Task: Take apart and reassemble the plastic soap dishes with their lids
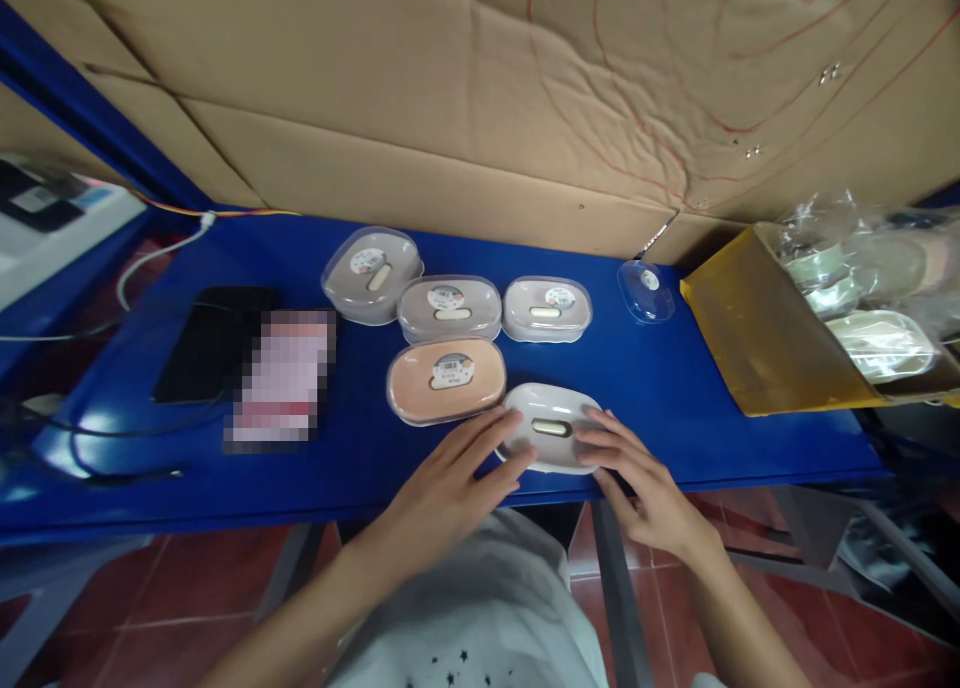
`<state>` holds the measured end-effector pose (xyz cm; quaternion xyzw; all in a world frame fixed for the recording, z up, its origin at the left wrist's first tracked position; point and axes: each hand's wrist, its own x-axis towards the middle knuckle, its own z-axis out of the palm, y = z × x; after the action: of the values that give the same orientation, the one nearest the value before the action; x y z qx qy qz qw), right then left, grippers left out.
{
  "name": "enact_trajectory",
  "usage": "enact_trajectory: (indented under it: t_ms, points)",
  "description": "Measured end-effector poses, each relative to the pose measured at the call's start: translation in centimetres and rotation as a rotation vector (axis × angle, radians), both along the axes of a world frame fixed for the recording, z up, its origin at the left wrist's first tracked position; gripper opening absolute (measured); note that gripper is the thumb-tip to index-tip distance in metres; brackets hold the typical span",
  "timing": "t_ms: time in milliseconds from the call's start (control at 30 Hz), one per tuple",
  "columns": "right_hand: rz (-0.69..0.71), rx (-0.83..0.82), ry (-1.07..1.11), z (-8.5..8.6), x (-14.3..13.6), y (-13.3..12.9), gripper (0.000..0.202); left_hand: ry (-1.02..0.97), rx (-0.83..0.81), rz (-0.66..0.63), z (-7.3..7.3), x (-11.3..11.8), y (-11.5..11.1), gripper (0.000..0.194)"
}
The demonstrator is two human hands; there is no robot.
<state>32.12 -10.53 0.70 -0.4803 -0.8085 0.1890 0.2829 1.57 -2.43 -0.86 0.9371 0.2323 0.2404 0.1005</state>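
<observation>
A white oval box point(551, 403) without a clear cover lies at the table's front edge, a small cream bar in its central slot. My left hand point(461, 468) touches its left end with the fingers spread. At its right end rest the parted fingers of my right hand point(637, 478). Just left of it is a peach oval box point(442, 393) under a clear lid with a round label. Behind stand three pale lidded boxes: one at the left point(371, 273), one in the middle point(450, 308) and one at the right point(547, 308).
A loose clear lid point(646, 293) lies at the back right, near a yellow-brown carton point(772, 338) full of bagged items. Toward the left are a black object point(202, 353), a blurred-out phone-like item point(285, 378) and cables. A cardboard wall point(420, 108) closes off the back.
</observation>
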Motion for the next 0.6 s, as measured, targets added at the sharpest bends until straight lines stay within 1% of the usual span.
enact_trajectory:
  t_ms: [100, 200, 267, 300, 367, 433, 467, 533, 600]
  points:
    - [0.011, -0.002, -0.021, -0.1, -0.8, 0.1, 0.032, 0.02, -0.002, -0.003, -0.1, -0.1, 0.0, 0.036]
    - [0.03, 0.06, -0.074, -0.2, -1.6, 0.2, 0.021, 0.061, 0.032, 0.004, 0.4, 0.0, 0.1, 0.029]
    - [0.047, 0.084, -0.12, 0.2, -1.0, 0.9, 0.02, 0.068, 0.055, 0.012, 0.6, 0.1, 0.3, 0.027]
    - [0.029, 0.094, -0.144, 0.5, -0.2, 1.5, 0.022, 0.065, 0.063, 0.014, 0.7, 0.2, 0.3, 0.026]
    - [-0.122, 0.124, -0.207, 1.1, 2.3, 3.7, 0.029, 0.05, 0.081, 0.019, 0.7, 0.3, 0.4, 0.025]
    - [-0.431, 0.147, -0.307, 1.4, 5.5, 6.7, 0.038, 0.031, 0.103, 0.019, 0.5, 0.4, 0.6, 0.024]
    - [-0.525, 0.14, -0.331, 1.2, 7.0, 8.4, 0.047, 0.022, 0.111, 0.016, 0.4, 0.4, 0.6, 0.023]
    - [-0.65, 0.124, -0.361, 0.5, 9.3, 11.3, 0.056, 0.016, 0.113, 0.01, 0.2, 0.3, 0.7, 0.024]
    - [-0.729, 0.095, -0.372, -0.5, 10.6, 13.1, 0.058, 0.014, 0.106, 0.006, 0.1, 0.2, 0.7, 0.025]
